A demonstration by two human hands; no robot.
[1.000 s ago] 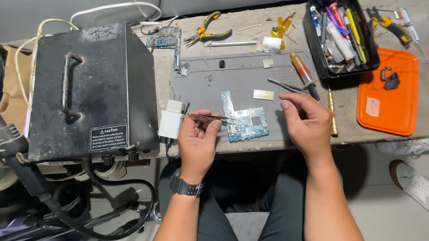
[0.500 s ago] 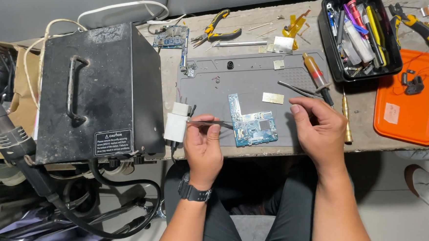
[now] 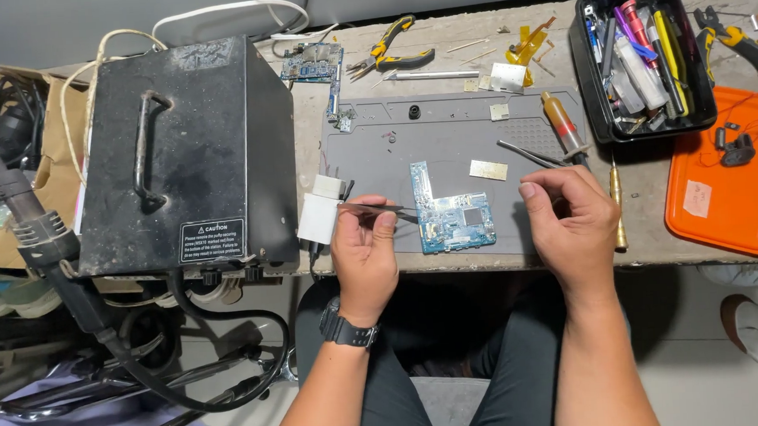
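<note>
A blue L-shaped circuit board (image 3: 451,212) lies on the grey work mat (image 3: 444,140). My left hand (image 3: 364,253), with a black wristwatch, holds thin tweezers (image 3: 377,208) whose tips reach the board's left edge. My right hand (image 3: 569,216) hovers just right of the board, its fingers curled and thumb pointing toward it; I see nothing in it. A second pair of tweezers (image 3: 527,154) and a brown-tipped syringe (image 3: 562,123) lie on the mat just above the right hand.
A black metal box with a handle (image 3: 177,154) stands at the left, a white plug (image 3: 320,212) beside it. A black bin of tools (image 3: 643,52) and an orange tray (image 3: 728,190) sit at the right. Yellow pliers (image 3: 396,52) and another circuit board (image 3: 311,65) lie at the back.
My right hand has lifted slightly and curled just right of the board. The left hand keeps the tweezers at the board's left edge. The view has shifted a little.
</note>
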